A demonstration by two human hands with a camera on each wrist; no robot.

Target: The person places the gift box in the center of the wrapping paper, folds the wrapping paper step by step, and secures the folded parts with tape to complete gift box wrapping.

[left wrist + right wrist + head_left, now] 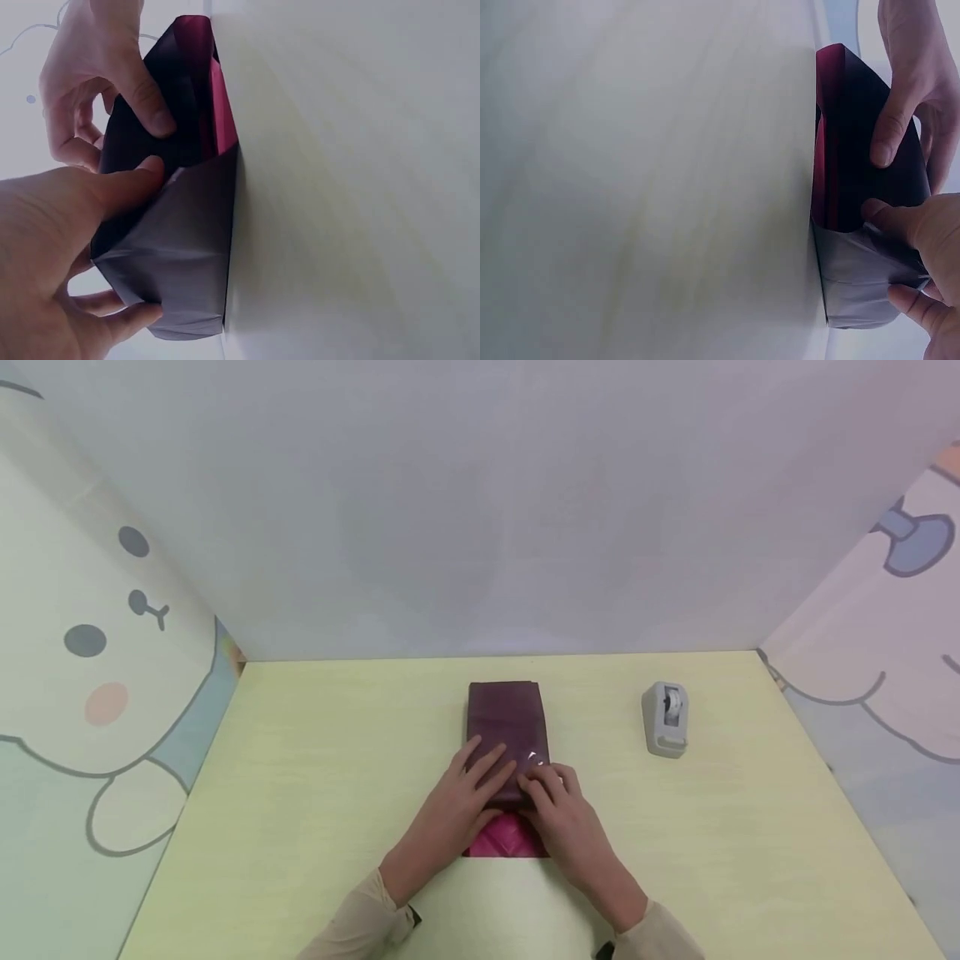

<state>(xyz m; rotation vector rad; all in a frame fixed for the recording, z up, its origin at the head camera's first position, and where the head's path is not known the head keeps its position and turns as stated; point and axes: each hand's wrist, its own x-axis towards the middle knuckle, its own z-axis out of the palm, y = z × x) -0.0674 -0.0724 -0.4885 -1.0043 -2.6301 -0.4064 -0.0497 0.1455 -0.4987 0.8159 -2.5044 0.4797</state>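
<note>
A box-shaped package (pixel 506 714) wrapped in dark purple paper lies on the table, its near end towards me. From that end a flap with a bright magenta inner side (pixel 504 839) extends across the tabletop. My left hand (pixel 450 806) has its fingers spread over the package's top left, with the thumb (pixel 139 184) pressing the folded end paper. The right hand (pixel 568 818) grips the near right corner, fingers bent over the top and its thumb (pixel 885 214) against the end. Both wrist views show the side paper (pixel 184 247) tucked inward there.
A grey tape dispenser (pixel 667 722) with a roll in it stands right of the package. The pale yellow table (pixel 337 727) meets a plain wall (pixel 502 527) at the back. Side panels with cartoon figures (pixel 105 593) border it left and right.
</note>
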